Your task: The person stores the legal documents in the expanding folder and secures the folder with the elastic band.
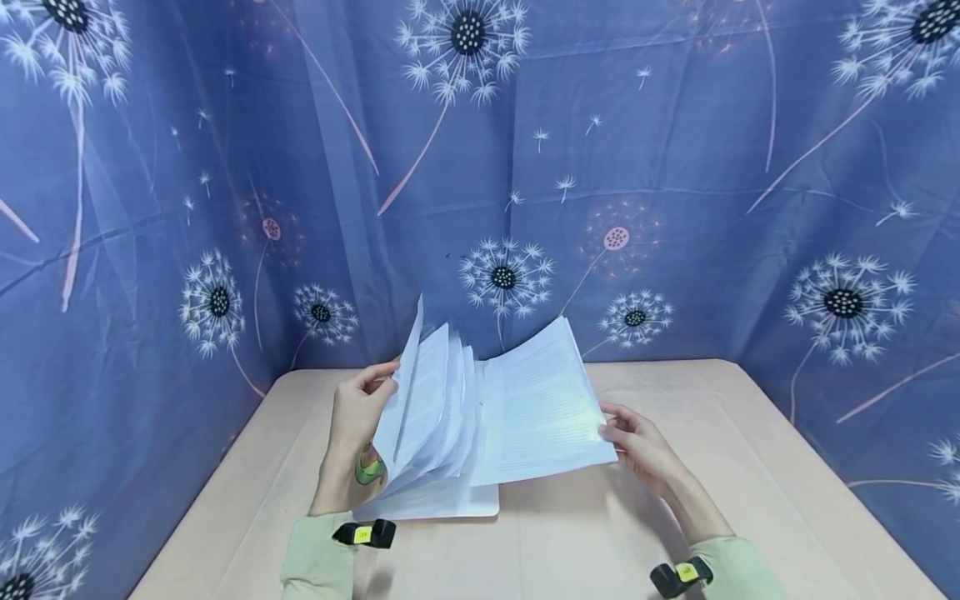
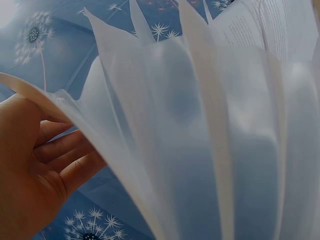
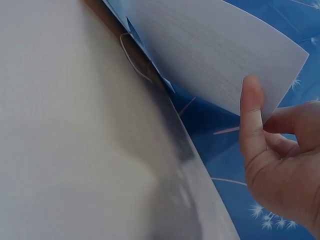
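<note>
An open white folder (image 1: 450, 505) stands over the table, its several leaves fanned on the left side. In the left wrist view those leaves (image 2: 175, 120) look glossy and partly see-through. My left hand (image 1: 356, 417) grips the outer left edge, thumb on the near side and fingers behind. On the right, a printed page (image 1: 540, 408) is raised at a slant. My right hand (image 1: 647, 446) pinches its lower right corner; in the right wrist view the thumb lies on the page's face (image 3: 210, 45). Whether it is one sheet or several, I cannot tell.
The pale table (image 1: 555, 550) has rounded far corners. Blue cloth (image 1: 660, 150) with dandelion prints hangs behind it and on both sides. A green patch (image 1: 369, 471) shows beside my left wrist. Black straps with yellow labels (image 1: 363, 534) sit on both sleeves.
</note>
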### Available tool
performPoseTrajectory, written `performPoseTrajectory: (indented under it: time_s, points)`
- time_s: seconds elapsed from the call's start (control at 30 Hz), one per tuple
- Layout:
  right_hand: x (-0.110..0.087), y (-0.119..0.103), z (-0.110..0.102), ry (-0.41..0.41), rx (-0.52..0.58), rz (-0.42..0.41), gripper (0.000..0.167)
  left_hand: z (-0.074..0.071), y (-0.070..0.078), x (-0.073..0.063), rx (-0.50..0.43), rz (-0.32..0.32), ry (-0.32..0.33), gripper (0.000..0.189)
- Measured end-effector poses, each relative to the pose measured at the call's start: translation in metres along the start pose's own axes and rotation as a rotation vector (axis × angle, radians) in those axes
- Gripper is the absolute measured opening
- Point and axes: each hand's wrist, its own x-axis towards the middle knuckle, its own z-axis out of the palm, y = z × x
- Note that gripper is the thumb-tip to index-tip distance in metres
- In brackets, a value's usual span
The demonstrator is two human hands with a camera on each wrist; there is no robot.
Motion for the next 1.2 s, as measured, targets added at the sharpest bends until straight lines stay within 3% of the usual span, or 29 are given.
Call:
performPoseTrajectory:
  time_s: [0.43,1.2]
  points:
    - [0.000,-0.010,0.011,-0.036,0.068,-0.075,0.058,0.000,-0.003,0.003,-0.005,-0.004,0.001,0.027]
    - [0.009,-0.004,0.041,-0.025,0.053,-0.045,0.054,0.003,-0.004,0.000,-0.010,-0.019,-0.025,0.028]
